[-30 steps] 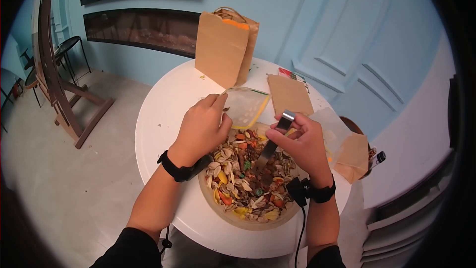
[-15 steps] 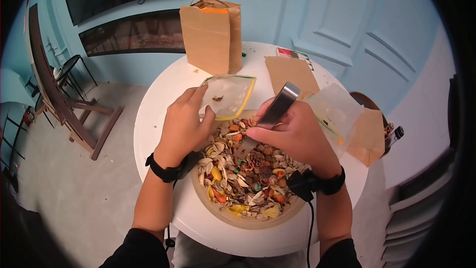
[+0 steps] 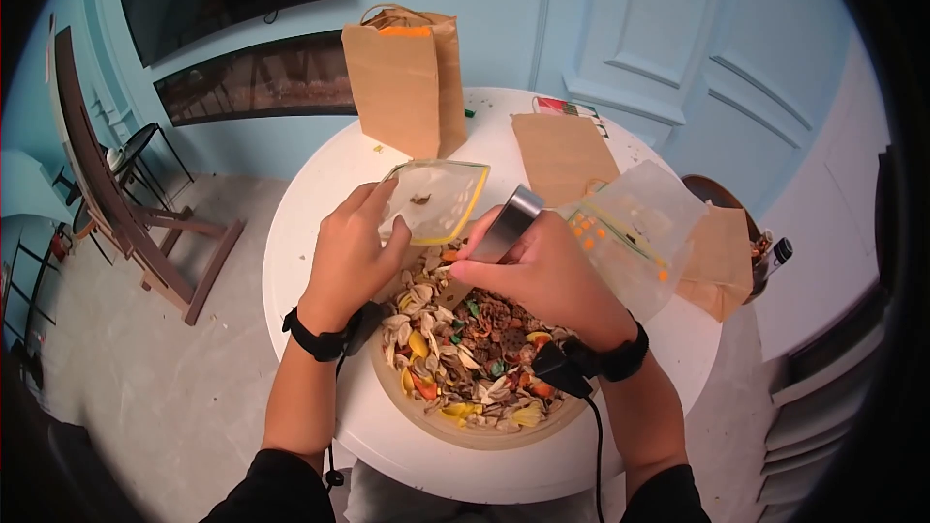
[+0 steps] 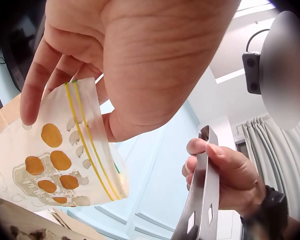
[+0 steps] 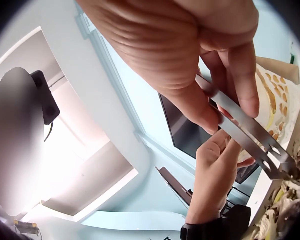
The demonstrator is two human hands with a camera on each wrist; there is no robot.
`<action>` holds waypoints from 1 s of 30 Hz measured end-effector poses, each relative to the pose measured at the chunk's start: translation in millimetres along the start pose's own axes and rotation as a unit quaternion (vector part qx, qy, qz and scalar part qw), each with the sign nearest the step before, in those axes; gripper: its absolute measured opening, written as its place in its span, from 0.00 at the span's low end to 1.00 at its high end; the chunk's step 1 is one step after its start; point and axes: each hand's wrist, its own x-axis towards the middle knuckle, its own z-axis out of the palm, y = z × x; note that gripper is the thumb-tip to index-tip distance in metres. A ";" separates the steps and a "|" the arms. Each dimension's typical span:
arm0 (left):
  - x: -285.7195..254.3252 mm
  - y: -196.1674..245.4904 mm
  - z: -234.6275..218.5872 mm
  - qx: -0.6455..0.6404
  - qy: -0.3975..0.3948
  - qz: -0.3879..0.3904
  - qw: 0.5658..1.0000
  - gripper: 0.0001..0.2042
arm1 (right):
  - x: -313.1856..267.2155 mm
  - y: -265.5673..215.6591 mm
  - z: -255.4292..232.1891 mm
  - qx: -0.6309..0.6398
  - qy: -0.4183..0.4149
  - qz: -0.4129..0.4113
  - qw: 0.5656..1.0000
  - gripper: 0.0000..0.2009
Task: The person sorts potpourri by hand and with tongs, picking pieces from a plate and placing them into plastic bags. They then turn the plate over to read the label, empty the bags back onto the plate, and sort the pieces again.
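Note:
My left hand (image 3: 344,252) pinches the edge of a zip bag (image 3: 446,208) with a yellow seal strip, held over the bowl's far left side. A small brown dried piece (image 3: 420,199) shows at the bag. In the left wrist view, orange ovals mark the bag's side (image 4: 52,135). My right hand (image 3: 547,276) grips metal tongs (image 3: 511,223), thumb on one arm and fingers on the other. The slotted tong tips (image 5: 280,167) point down at the dried petals. Mixed potpourri (image 3: 426,315), with brown cones and orange and yellow bits, fills the round bowl (image 3: 455,438).
A tall brown paper bag (image 3: 392,87) stands at the table's back. Right of it lies a flat brown paper bag (image 3: 562,155). A second zip bag (image 3: 668,203) with orange dots lies at the right, beside another paper bag (image 3: 722,266). A wooden easel (image 3: 107,165) stands left.
The tongs have moved left from the middle of the bowl toward the zip bag. My left hand keeps hold of the bag, whose mouth now faces up more. The head view has shifted slightly.

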 end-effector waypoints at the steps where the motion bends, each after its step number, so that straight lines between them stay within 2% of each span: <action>1: 0.2 -0.4 0.2 0.001 0.002 0.004 1.000 0.21 | -0.2 -2.4 -2.6 0.035 0.011 0.001 0.999 0.09; 3: 0.0 -2.0 1.3 0.003 0.008 0.011 1.000 0.21 | -1.3 -10.3 -9.3 0.104 0.032 0.004 0.994 0.09; 7: -0.6 -1.6 -0.3 0.000 -0.006 -0.004 1.000 0.20 | -0.7 -13.2 -28.7 0.105 0.096 -0.001 0.990 0.11; 10: -0.5 -0.5 -0.9 0.000 -0.010 0.011 1.000 0.20 | -0.7 -18.9 -28.3 0.158 0.187 -0.054 0.968 0.09; 13: -0.9 2.6 -2.6 -0.008 -0.024 0.016 1.000 0.20 | 9.5 -4.6 -19.2 0.094 0.227 -0.164 0.955 0.11; 15: -0.1 5.2 -3.8 -0.018 -0.027 0.009 0.999 0.19 | 9.1 -4.4 -18.0 0.082 0.238 -0.157 0.955 0.12; 18: 2.0 11.6 -6.5 -0.037 -0.033 -0.041 0.998 0.19 | 6.3 -9.4 -26.6 0.080 0.263 -0.149 0.950 0.13; 19: 1.8 9.2 -5.4 -0.020 -0.012 -0.032 0.999 0.19 | 4.9 -12.1 -33.0 0.082 0.272 -0.147 0.947 0.13; 22: 1.8 2.4 -2.5 0.009 0.034 -0.023 0.999 0.20 | -0.6 -15.1 -58.8 -0.015 0.286 -0.115 0.951 0.14; 24: 2.4 5.8 -3.1 0.004 0.045 -0.043 0.998 0.20 | -2.4 -10.7 -71.9 -0.024 0.224 -0.073 0.972 0.14; 26: 2.2 3.9 -1.8 0.001 0.037 -0.025 0.999 0.19 | 2.5 8.3 -80.0 -0.018 0.174 -0.045 0.984 0.14; 30: 1.6 6.5 -3.1 -0.016 0.003 -0.017 1.000 0.19 | 6.0 23.7 -85.8 -0.059 0.124 0.009 0.991 0.14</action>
